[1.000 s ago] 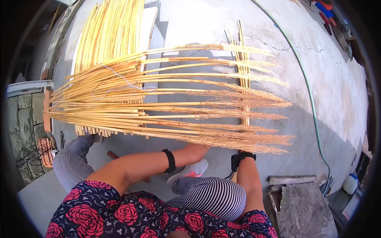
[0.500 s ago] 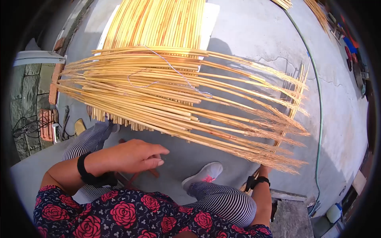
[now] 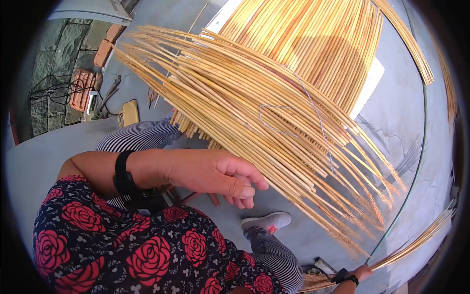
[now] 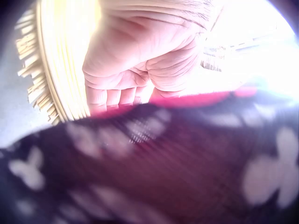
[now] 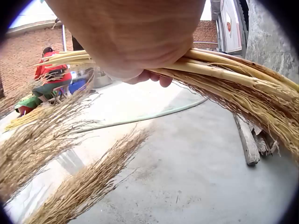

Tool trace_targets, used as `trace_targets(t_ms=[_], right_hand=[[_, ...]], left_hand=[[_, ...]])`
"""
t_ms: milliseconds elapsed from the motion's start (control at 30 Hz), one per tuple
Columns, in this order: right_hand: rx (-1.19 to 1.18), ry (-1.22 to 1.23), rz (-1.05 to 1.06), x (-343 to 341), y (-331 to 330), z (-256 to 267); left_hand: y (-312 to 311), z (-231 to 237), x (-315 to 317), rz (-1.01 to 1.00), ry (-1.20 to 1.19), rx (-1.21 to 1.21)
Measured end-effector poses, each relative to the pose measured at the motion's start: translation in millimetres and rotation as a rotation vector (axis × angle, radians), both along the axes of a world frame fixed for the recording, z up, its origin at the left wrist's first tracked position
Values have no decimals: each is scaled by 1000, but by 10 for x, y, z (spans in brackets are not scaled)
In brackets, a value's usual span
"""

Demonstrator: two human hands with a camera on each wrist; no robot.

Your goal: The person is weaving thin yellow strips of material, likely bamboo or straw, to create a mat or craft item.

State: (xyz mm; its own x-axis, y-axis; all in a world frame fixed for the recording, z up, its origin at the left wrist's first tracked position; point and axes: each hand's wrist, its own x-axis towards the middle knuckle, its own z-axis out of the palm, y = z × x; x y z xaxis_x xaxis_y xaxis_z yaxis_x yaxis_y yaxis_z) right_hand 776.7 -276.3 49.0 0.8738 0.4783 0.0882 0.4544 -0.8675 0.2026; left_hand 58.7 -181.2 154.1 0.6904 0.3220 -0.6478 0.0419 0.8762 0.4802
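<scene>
My right hand (image 3: 362,273) grips a bundle of broomcorn stalks (image 3: 413,245) at the lower right, fingers wrapped round it. In the right wrist view, the bundle's brushy part (image 5: 261,100) spreads out beside that hand. My left hand (image 3: 220,177) hangs in front of my body with its fingers loosely bent and nothing in them. Just beyond it lies a wide layer of broomcorn stalks (image 3: 245,105), brushy ends at both sides. A thin twisted cord (image 3: 313,105) lies looped across this layer. Beneath, more bare stalks (image 3: 313,44) lie crosswise on a white board (image 3: 371,81).
A green hose (image 3: 420,147) runs along the concrete floor on the right. Bricks (image 3: 103,53), roof tiles (image 3: 82,88) and a black cable (image 3: 51,90) lie at the left. Another person in red (image 5: 56,70) sits farther off, and old planks (image 5: 247,140) lie nearby.
My right hand has drawn the bundle out from beside the layer's brushy tips, away to the right. My left hand has come back from the layer's edge. The head view has turned.
</scene>
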Motion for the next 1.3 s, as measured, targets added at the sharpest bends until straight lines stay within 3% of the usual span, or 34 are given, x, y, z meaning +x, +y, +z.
trace_targets(t_ms=[133,300,367,433,467,600,700,733,867,967,1133,1233,1300], right_hand=[[-144,32,28,692,-354,433],[-74,-171,267,64,-79,1079],[-23,-266,336,-524,64,1536],[33,-354,317,-1844,349,1993],[72,-360,377,-2166,387,2132],[102,-326,564,-3459,479,2520],[167,-320,771,-4421,443,2766],[135,-323,804,-4727,562,2803],[118,-308,1043,-5645,564,2896],[102,-247,1146,-6118,679,2917],[84,-253,1294,-6685,816,2909],[74,-302,1402,-7066,951,2882],[76,-273,1481,-7427,965,2943]], left_hand=[[125,-21,-191,-163,-29,9],[213,36,-358,-454,-95,150],[236,67,-425,-495,-70,301],[171,189,-534,-466,-36,325],[88,174,-567,-466,-44,480],[-92,378,-686,-360,-155,599],[-136,605,-827,-372,-186,868],[-53,511,-792,-252,-295,794],[16,849,-1021,-88,-277,964],[6,1045,-1260,111,-263,922],[-192,1400,-1910,360,-48,1176],[-161,1536,-2187,639,324,2085],[-175,1677,-2370,743,445,2259]])
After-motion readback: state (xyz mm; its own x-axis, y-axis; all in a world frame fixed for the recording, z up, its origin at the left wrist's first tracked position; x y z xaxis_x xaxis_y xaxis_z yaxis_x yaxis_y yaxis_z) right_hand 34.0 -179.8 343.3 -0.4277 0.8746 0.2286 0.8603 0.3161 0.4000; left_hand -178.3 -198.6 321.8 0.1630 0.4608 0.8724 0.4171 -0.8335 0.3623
